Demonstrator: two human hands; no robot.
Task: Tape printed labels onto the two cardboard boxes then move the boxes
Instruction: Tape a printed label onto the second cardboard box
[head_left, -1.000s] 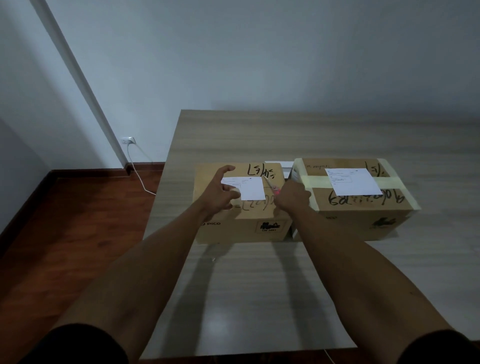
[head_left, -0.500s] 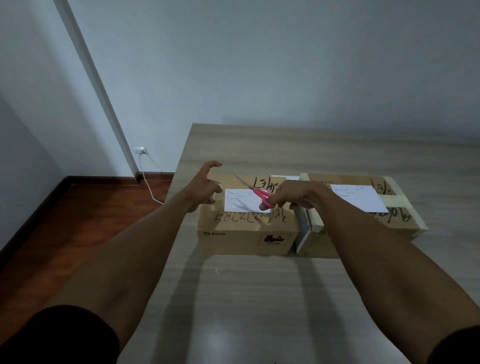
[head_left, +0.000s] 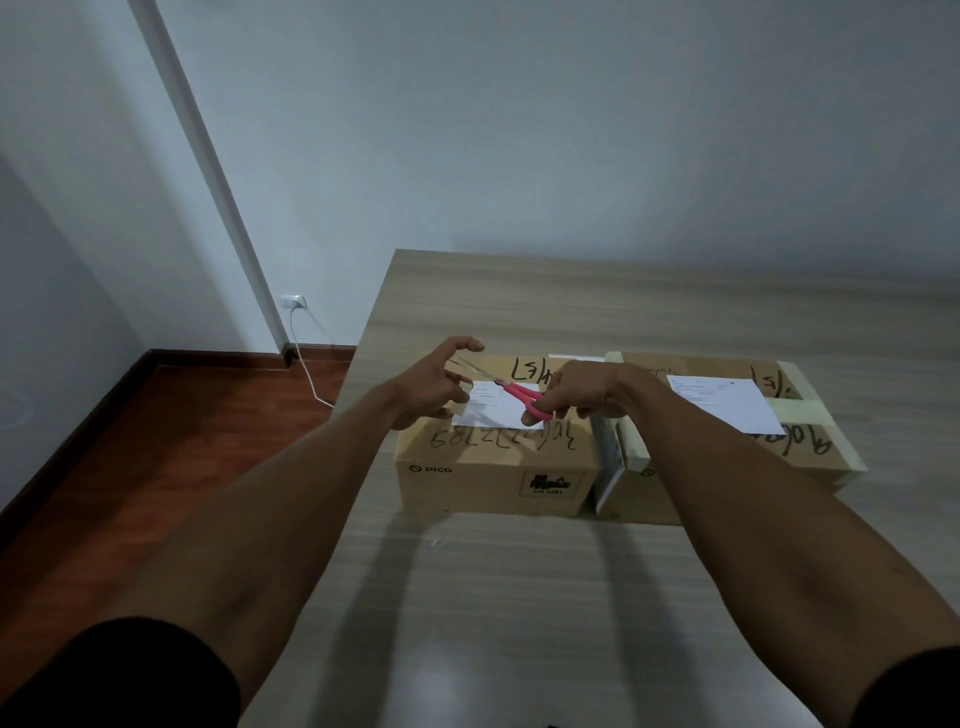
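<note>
Boxes (head_left: 493, 467) side by side, label (head_left: 493, 410) atop; R hand (head_left: 587, 395) grips scissors (head_left: 522, 397).

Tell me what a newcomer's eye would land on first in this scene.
Most striking are the pink-handled scissors, held in the right hand above the left cardboard box, their blades pointing toward the spread left hand. Next come the two white printed labels: one on the left box beneath the scissors, the other on the right box, which has pale tape bands. Both boxes stand side by side on the wooden table.
</note>
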